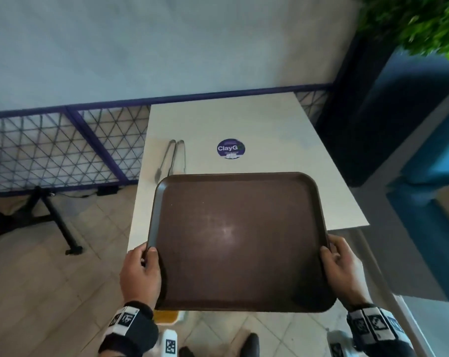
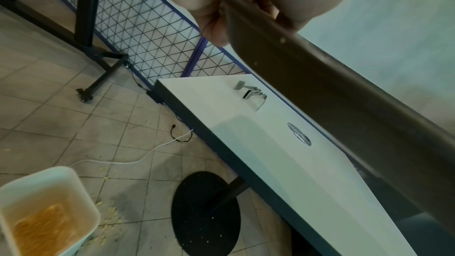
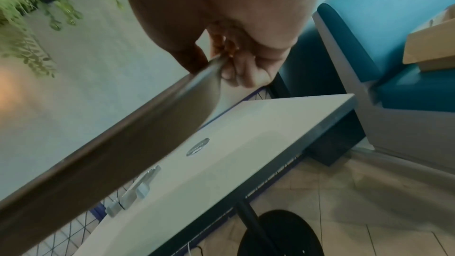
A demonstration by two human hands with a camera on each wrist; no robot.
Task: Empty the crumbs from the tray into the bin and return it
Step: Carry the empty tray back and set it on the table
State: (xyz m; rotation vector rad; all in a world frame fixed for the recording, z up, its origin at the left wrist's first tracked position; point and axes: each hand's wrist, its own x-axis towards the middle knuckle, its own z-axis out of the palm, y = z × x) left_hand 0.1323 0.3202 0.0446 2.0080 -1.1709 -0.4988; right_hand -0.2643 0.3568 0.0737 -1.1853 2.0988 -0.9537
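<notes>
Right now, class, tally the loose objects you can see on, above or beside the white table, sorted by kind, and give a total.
Trays: 1, the brown tray, held by left hand and right hand
Tongs: 1, the metal tongs on the table
Bins: 1, the white bin on the floor
Total: 3

White table (image 1: pixel 282 161) on a black pedestal base (image 2: pixel 205 209). Metal tongs (image 1: pixel 175 157) lie on it near the left edge, round purple sticker (image 1: pixel 230 148) to their right. Purple mesh fence (image 1: pixel 63 148) behind, teal bench seat (image 3: pixel 403 77) on the right, green plant (image 1: pixel 419 19) top right, white cable (image 2: pixel 138 160) on the tile floor.
</notes>
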